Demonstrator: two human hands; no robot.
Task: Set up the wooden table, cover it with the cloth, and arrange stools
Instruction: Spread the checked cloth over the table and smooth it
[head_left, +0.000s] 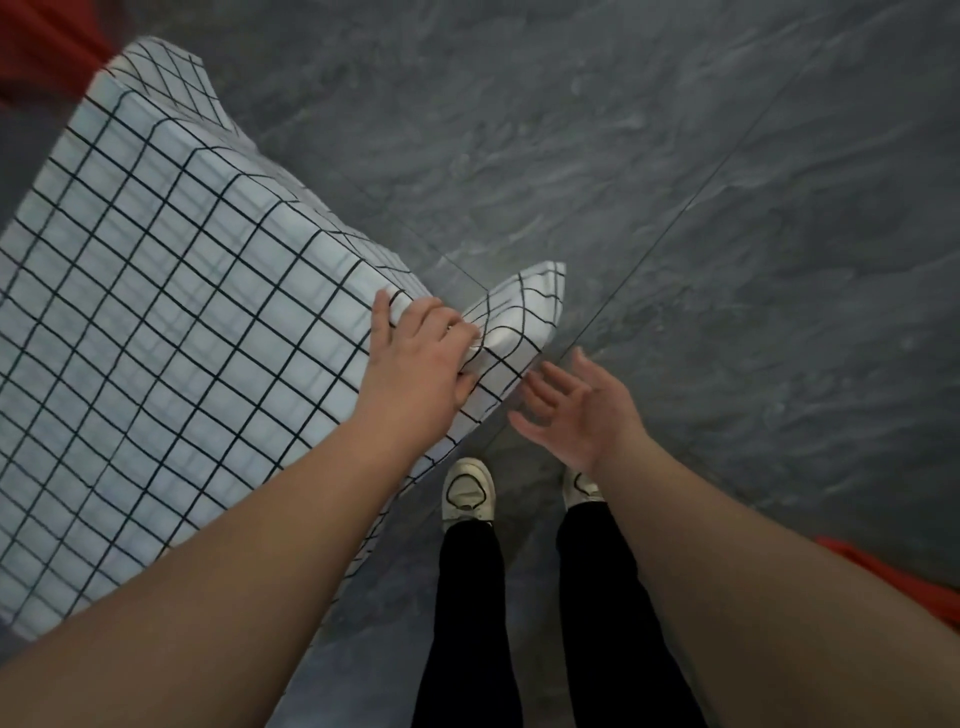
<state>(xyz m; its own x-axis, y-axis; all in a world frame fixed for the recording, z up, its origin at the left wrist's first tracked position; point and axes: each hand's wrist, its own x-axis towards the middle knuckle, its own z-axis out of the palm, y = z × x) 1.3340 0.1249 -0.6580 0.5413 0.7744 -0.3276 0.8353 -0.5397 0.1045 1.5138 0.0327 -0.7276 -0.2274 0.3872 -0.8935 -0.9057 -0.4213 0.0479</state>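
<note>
while the cloth (182, 312) covers the table at 9 o'clock, the left hand (421, 358) pinches its corner; the right hand (582, 410), fingers spread, hovers empty just beside. covering step; next, the corner flap likely needs straightening.
</note>
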